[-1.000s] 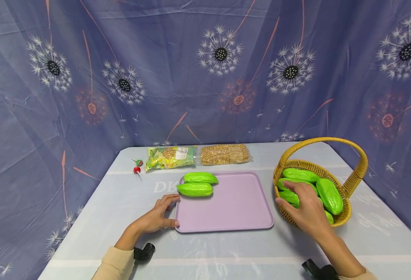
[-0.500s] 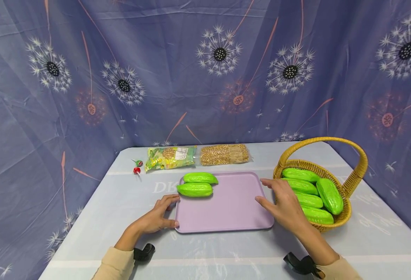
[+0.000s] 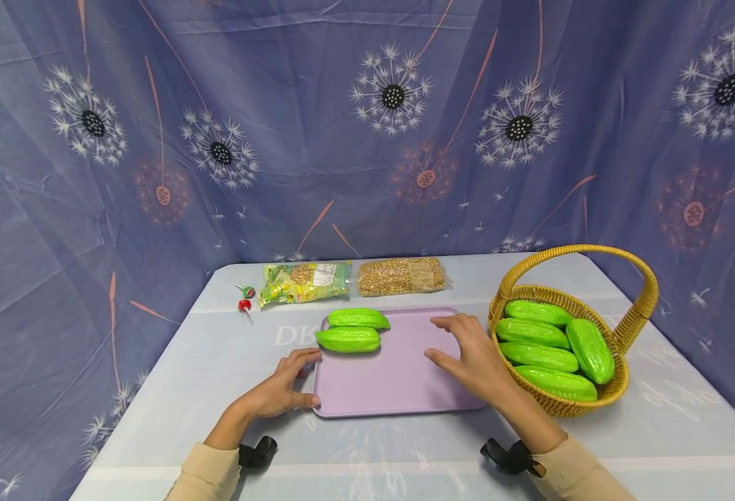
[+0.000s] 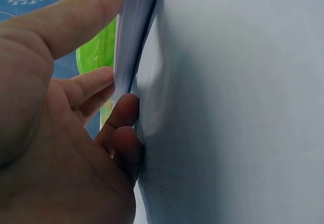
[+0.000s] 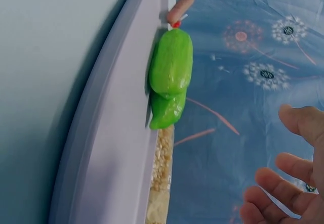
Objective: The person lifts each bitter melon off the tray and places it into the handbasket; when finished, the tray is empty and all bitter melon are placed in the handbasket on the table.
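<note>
A lilac tray [image 3: 408, 379] lies on the table, with two green, ridged, oblong vegetables [image 3: 349, 339] side by side at its far left. My left hand [image 3: 282, 390] rests at the tray's left edge, and in the left wrist view its thumb and fingertips meet the raised rim [image 4: 132, 27]. Above the tray's right half hovers my right hand [image 3: 474, 355], holding nothing, its thumb and fingers spread apart. On the right stands a yellow wicker basket [image 3: 621, 376] with several more green vegetables [image 3: 539, 356] in it.
Behind the tray lie a green-and-yellow packet [image 3: 305, 282] and a clear bag of tan kernels [image 3: 401, 276]. Two small lollipops [image 3: 245, 305] are at the back left. The basket's tall arched handle [image 3: 583, 249] rises over it. A patterned blue curtain [image 3: 317, 139] hangs behind.
My right hand has moved left from over the basket to above the tray, uncovering the vegetables in the basket. The left hand, tray and the two vegetables on it have stayed put.
</note>
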The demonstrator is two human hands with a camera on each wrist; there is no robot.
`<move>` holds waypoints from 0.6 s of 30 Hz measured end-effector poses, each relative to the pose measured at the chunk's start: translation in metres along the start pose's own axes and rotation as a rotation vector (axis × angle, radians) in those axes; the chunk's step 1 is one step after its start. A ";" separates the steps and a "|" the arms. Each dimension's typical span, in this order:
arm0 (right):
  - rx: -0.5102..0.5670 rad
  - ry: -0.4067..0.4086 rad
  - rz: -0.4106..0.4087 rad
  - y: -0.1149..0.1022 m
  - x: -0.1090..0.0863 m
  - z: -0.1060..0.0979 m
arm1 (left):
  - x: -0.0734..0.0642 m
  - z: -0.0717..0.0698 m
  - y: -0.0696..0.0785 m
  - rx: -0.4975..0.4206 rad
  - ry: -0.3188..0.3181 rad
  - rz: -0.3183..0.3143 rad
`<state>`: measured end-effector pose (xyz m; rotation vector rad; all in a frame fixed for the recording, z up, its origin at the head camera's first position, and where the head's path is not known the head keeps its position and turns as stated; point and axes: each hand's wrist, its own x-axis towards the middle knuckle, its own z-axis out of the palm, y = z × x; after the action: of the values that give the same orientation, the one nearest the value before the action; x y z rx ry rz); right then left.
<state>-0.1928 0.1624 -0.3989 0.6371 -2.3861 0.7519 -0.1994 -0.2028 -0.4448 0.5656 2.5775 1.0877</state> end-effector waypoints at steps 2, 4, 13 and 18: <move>0.010 -0.013 -0.018 -0.002 0.003 0.005 | 0.000 0.000 0.000 0.002 -0.001 -0.003; 0.024 -0.024 -0.033 -0.003 0.006 0.010 | 0.000 0.000 0.000 0.004 -0.001 -0.005; 0.048 -0.078 -0.056 -0.006 0.013 0.031 | 0.001 0.001 -0.001 -0.005 -0.002 -0.003; 0.049 -0.129 -0.071 -0.008 0.018 0.041 | 0.001 0.001 -0.001 0.002 -0.003 0.001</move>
<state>-0.2162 0.1258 -0.4128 0.8090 -2.4534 0.7617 -0.2004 -0.2026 -0.4462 0.5680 2.5766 1.0839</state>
